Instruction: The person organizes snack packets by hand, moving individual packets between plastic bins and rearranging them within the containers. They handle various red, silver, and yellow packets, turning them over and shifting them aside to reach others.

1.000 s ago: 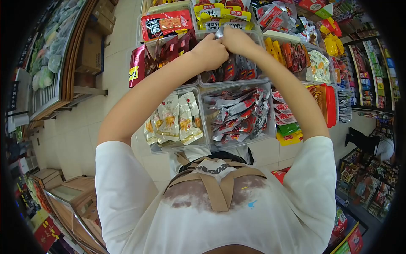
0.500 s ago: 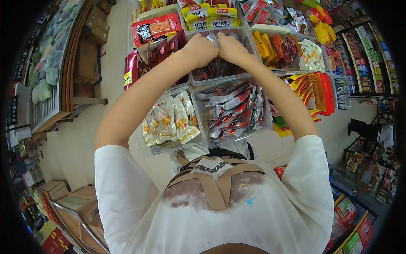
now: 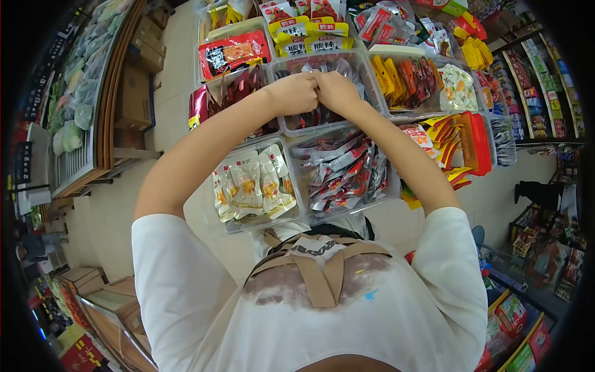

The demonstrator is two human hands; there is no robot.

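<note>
My left hand (image 3: 295, 94) and my right hand (image 3: 338, 93) meet over a clear plastic bin (image 3: 300, 131) in the middle of the display. Both have curled fingers, knuckles touching; whatever they grip is hidden beneath them. Dark and silver snack packets (image 3: 322, 116) fill this bin, some standing up just beyond my fingers. Nearer to me, one bin holds cream-coloured pouches (image 3: 250, 186). Beside it is another full of red and silver packets (image 3: 352, 170). Left of my left hand stand dark red packets (image 3: 232, 90).
Beyond my hands are a red packet (image 3: 232, 57) and yellow packets (image 3: 313, 45). Yellow and orange packets (image 3: 400, 77) stand to the right, near a red box (image 3: 478, 146). A vegetable shelf (image 3: 77, 105) runs along the left; stocked shelves (image 3: 539, 87) line the right.
Both hands have drawn slightly back toward me and lower in view, staying together. The silver piece that showed between them no longer does. The bins sit slightly lower in view.
</note>
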